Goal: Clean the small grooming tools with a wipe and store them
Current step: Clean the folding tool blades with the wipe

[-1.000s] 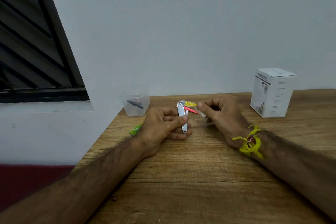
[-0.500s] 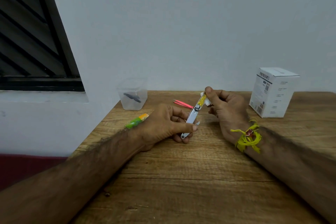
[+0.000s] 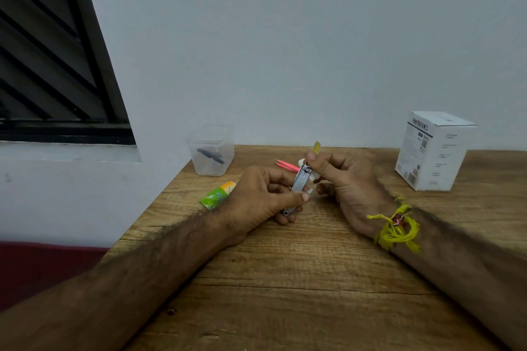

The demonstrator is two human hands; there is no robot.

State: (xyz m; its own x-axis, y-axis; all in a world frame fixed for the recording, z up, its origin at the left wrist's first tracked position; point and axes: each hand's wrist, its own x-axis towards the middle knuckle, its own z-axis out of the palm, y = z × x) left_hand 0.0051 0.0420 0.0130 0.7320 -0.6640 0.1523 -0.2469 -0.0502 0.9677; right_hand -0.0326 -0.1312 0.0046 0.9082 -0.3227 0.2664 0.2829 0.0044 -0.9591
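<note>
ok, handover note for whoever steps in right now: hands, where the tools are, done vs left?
Left hand: grips the body of the silver nail clipper, held tilted above the table.
Right hand: pinches a small white wipe against the clipper's upper end, near its yellow tip.
Pink tweezers: lying on the table behind the hands, not stored.
Clear container: at the far left corner, one dark tool inside.
Green sachet: on the table beside the left wrist.
Done: one tool stored.
Left: finish the clipper, store it; the tweezers are still out.
</note>
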